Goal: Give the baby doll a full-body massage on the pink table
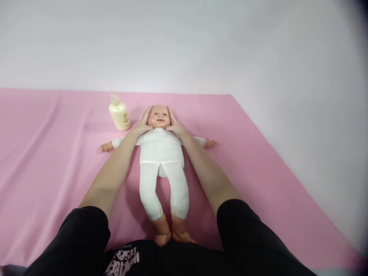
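Pink cloth (pixel 43 161) is spread over the whole surface, and a baby doll (pixel 161 153) in white clothes is laid on its back at the centre of the frame. Its head is cupped at both sides: the left hand (pixel 144 123) and the right hand (pixel 174 124) are pressed flat against it, fingers open. A pale yellow lotion bottle (pixel 119 113) is seen just upper left of the head.

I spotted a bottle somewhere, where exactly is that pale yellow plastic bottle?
In the head view, the pale yellow plastic bottle lies on the pink sheet, just left of the baby doll's head and the person's left hand.
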`<action>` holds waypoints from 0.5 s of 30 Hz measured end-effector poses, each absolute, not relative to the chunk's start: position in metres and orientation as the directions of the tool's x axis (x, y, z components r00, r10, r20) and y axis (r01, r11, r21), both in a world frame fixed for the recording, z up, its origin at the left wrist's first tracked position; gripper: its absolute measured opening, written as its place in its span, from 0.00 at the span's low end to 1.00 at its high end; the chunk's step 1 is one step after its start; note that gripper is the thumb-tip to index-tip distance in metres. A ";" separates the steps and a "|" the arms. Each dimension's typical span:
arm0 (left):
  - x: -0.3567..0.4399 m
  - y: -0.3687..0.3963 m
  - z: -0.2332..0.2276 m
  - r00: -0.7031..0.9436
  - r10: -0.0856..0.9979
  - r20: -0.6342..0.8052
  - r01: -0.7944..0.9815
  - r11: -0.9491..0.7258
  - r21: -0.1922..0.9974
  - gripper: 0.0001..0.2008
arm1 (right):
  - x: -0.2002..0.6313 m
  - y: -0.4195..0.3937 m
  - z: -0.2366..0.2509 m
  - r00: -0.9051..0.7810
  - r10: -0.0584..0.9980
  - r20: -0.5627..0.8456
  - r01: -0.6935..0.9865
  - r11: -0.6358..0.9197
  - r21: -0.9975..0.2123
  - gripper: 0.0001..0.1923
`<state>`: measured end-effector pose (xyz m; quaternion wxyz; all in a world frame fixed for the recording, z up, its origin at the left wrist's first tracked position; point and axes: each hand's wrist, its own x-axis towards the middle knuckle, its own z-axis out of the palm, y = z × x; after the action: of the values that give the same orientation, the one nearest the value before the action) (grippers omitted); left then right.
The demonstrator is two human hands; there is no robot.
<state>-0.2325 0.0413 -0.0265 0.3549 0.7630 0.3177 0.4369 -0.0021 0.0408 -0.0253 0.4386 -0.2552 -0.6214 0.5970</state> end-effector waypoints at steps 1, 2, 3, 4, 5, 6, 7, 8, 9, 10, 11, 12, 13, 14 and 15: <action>-0.233 0.042 -0.027 0.417 0.797 0.437 0.165 -0.539 0.826 0.55 | -0.002 0.041 -0.025 -0.484 0.842 0.239 -0.206 0.156 -0.966 0.71; -0.233 0.043 -0.027 0.416 0.797 0.438 0.157 -0.537 0.829 0.55 | -0.002 0.041 -0.025 -0.483 0.843 0.235 -0.204 0.153 -0.967 0.71; -0.234 0.044 -0.028 0.417 0.796 0.438 0.153 -0.536 0.830 0.55 | -0.002 0.041 -0.025 -0.484 0.844 0.230 -0.201 0.149 -0.968 0.71; -0.234 0.045 -0.029 0.419 0.796 0.436 0.151 -0.535 0.831 0.55 | -0.002 0.041 -0.025 -0.485 0.845 0.226 -0.199 0.145 -0.969 0.71; -0.234 0.046 -0.030 0.422 0.796 0.434 0.151 -0.534 0.832 0.55 | -0.002 0.041 -0.024 -0.487 0.845 0.222 -0.198 0.141 -0.970 0.71; -0.234 0.047 -0.031 0.423 0.797 0.432 0.153 -0.532 0.833 0.55 | -0.002 0.040 -0.024 -0.488 0.845 0.219 -0.197 0.137 -0.971 0.71; -0.234 0.049 -0.033 0.421 0.798 0.431 0.155 -0.532 0.833 0.55 | -0.002 0.040 -0.024 -0.488 0.845 0.216 -0.195 0.135 -0.971 0.71; -0.233 0.050 -0.034 0.413 0.801 0.434 0.156 -0.531 0.833 0.56 | -0.002 0.040 -0.024 -0.488 0.846 0.214 -0.189 0.137 -0.972 0.71; -0.232 0.050 -0.035 0.401 0.805 0.438 0.155 -0.531 0.833 0.56 | -0.002 0.040 -0.023 -0.486 0.848 0.212 -0.181 0.140 -0.974 0.71; -0.231 0.051 -0.037 0.386 0.809 0.443 0.154 -0.530 0.834 0.55 | -0.002 0.039 -0.023 -0.483 0.850 0.210 -0.171 0.144 -0.975 0.71; -0.230 0.051 -0.038 0.372 0.813 0.447 0.153 -0.529 0.835 0.55 | -0.002 0.039 -0.023 -0.480 0.852 0.210 -0.164 0.148 -0.975 0.71; -0.229 0.052 -0.039 0.361 0.815 0.452 0.152 -0.530 0.834 0.54 | -0.003 0.039 -0.022 -0.477 0.854 0.209 -0.162 0.149 -0.976 0.71; -0.227 0.052 -0.041 0.348 0.815 0.463 0.155 -0.537 0.829 0.53 | -0.003 0.039 -0.022 -0.476 0.854 0.208 -0.163 0.147 -0.976 0.71; -0.226 0.053 -0.043 0.333 0.810 0.483 0.164 -0.554 0.816 0.52 | -0.003 0.039 -0.022 -0.477 0.854 0.207 -0.166 0.143 -0.976 0.71; -0.225 0.053 -0.045 0.321 0.802 0.504 0.183 -0.575 0.798 0.51 | -0.003 0.039 -0.022 -0.478 0.854 0.204 -0.168 0.139 -0.976 0.71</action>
<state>-0.2253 0.0534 -0.0448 0.3222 0.7462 0.3300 0.4801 -0.0028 0.0386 -0.0221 0.4294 -0.2763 -0.6204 0.5953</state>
